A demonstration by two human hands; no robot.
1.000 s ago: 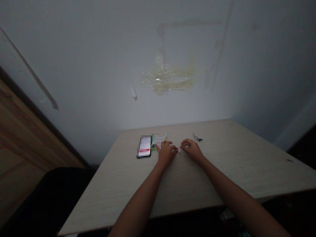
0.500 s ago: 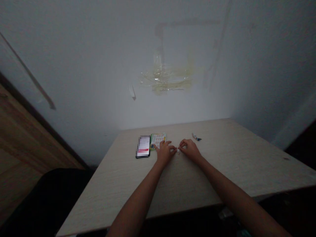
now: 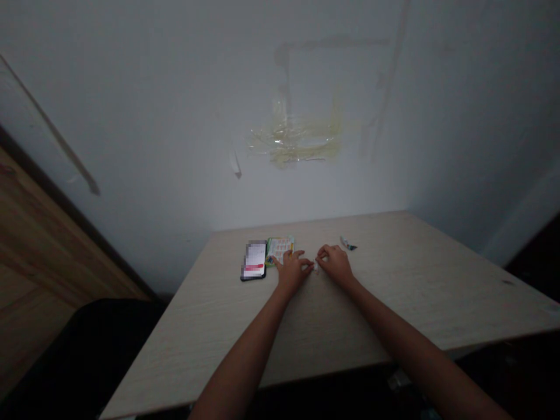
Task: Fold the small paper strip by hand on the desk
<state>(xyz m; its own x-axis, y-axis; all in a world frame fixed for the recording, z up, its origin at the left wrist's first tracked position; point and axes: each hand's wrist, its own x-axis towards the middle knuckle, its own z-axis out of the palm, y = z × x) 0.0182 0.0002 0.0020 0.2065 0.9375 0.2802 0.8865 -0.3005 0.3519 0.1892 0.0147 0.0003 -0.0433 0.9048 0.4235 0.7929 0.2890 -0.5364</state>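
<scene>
My left hand [image 3: 292, 270] and my right hand [image 3: 336, 262] rest on a pale wooden table [image 3: 394, 303], fingertips nearly meeting. Both pinch a tiny white object [image 3: 315, 266] between them; it is too small to name. My left hand partly covers the near edge of a green printed packet [image 3: 280, 247]. A phone [image 3: 254, 260] with a lit screen lies just left of that packet.
A small torn wrapper piece [image 3: 348, 244] lies behind my right hand. The table stands against a white wall with yellowed tape remains [image 3: 297, 143]. A dark chair [image 3: 87, 350] is at the lower left, beside a wooden panel [image 3: 35, 245].
My hands have drawn slightly closer together around the small white object. The view has shifted a little; nothing else on the table moved.
</scene>
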